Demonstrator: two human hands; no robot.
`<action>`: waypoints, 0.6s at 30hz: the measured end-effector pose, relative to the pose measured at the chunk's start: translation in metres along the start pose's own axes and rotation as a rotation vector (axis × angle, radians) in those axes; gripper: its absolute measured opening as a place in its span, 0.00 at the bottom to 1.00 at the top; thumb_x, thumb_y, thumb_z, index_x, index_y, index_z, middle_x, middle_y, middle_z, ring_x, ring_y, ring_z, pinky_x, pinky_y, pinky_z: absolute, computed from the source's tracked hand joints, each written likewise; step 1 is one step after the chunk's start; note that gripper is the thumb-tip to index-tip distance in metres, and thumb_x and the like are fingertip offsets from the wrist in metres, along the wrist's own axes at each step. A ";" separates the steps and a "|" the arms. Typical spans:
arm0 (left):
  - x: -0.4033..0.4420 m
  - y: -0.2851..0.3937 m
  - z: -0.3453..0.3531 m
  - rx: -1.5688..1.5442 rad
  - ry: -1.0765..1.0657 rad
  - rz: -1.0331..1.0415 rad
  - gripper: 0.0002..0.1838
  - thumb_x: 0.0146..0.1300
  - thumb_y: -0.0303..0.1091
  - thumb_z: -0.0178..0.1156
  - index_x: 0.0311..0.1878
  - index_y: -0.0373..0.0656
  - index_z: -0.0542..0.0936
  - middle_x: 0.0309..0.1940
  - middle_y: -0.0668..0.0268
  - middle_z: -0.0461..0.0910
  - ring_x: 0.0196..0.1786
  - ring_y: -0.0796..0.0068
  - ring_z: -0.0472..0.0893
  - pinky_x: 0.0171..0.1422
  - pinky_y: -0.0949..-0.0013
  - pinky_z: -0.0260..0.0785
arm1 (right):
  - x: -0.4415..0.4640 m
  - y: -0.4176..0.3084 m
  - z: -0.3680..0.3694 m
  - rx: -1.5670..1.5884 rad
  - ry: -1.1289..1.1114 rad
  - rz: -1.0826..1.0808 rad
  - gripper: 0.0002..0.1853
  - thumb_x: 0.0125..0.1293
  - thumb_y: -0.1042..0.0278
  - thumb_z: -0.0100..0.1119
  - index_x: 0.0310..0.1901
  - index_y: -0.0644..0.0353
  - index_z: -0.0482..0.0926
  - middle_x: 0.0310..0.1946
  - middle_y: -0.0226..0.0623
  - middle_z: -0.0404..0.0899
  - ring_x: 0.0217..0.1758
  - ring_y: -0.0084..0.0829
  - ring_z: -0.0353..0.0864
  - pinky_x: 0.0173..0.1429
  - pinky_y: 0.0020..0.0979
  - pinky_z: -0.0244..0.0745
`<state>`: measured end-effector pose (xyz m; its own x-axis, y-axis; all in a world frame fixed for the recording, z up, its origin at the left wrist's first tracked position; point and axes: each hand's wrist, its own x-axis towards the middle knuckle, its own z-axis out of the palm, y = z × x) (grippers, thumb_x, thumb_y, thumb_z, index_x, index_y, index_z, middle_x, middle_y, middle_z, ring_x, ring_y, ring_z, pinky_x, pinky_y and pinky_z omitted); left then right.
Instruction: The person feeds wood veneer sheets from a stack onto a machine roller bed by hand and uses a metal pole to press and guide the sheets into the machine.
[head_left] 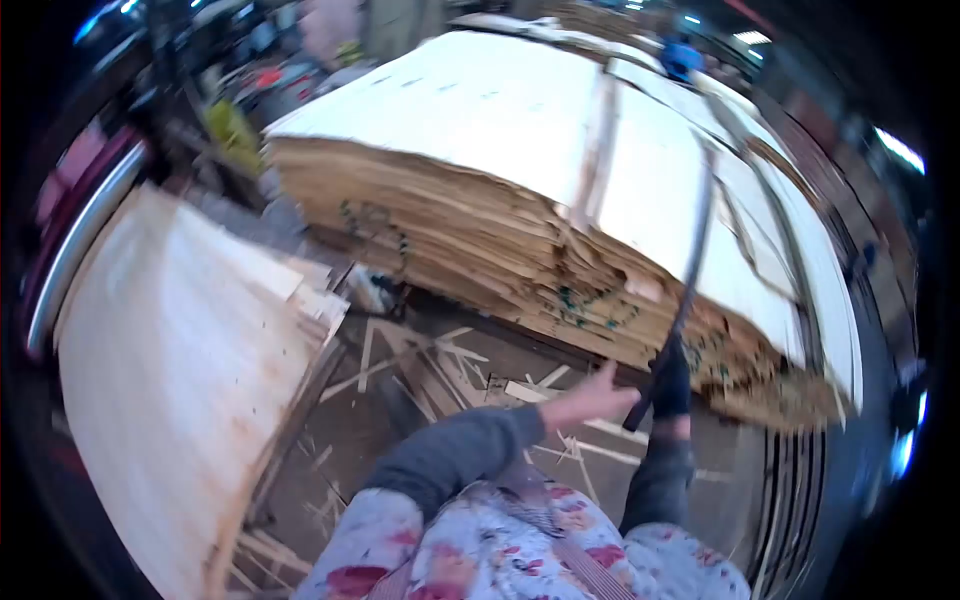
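My right hand (pixel 671 383), in a black glove, is closed around a long thin dark stick (pixel 692 270). The stick slants up and away over the front edge of a large stack of pale wood veneer sheets (pixel 480 110). Bare and slightly blurred, my left hand (pixel 597 396) is beside the lower end of the stick, with its fingers apart. Whether it touches the stick I cannot tell. Green marks dot the layered front side of the stack, and a few dark strips run across its top.
At the left stands another pile of veneer sheets (pixel 185 370), its surface curved, beside a shiny metal roller (pixel 85 235). Thin wood scraps (pixel 455 365) litter the floor in front of me. A person in blue (pixel 681 60) is beyond the stack. Dark rails (pixel 790 490) run at the lower right.
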<state>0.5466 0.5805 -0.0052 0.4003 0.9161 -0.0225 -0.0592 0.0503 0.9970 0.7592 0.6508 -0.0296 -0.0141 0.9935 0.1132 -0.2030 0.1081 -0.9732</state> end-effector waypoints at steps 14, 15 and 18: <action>-0.115 0.216 -0.190 0.546 0.139 -0.271 0.13 0.58 0.36 0.57 0.42 0.37 0.73 0.30 0.55 0.77 0.36 0.58 0.78 0.41 0.59 0.67 | 0.245 0.001 0.182 -3.724 1.902 -0.992 0.15 0.73 0.62 0.44 0.50 0.64 0.74 0.48 0.36 0.76 0.56 0.30 0.73 0.62 0.34 0.70; -0.138 0.225 -0.206 0.569 0.180 -0.301 0.15 0.58 0.37 0.59 0.44 0.38 0.73 0.30 0.55 0.77 0.35 0.58 0.78 0.40 0.59 0.67 | 0.218 -0.031 0.237 -3.772 2.189 -0.760 0.15 0.74 0.61 0.43 0.44 0.64 0.74 0.36 0.34 0.74 0.43 0.27 0.75 0.53 0.30 0.73; -0.188 0.241 -0.248 0.572 0.252 -0.338 0.18 0.59 0.39 0.60 0.49 0.39 0.73 0.31 0.54 0.77 0.36 0.58 0.78 0.40 0.60 0.67 | 0.172 -0.081 0.350 -4.077 1.964 -0.653 0.17 0.74 0.59 0.41 0.40 0.66 0.74 0.20 0.30 0.67 0.25 0.24 0.71 0.36 0.25 0.73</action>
<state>0.2302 0.5194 0.2207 0.0840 0.9548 -0.2852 0.5483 0.1947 0.8133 0.4309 0.7996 0.1386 -0.5095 0.7085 0.4883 -0.8020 -0.5966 0.0287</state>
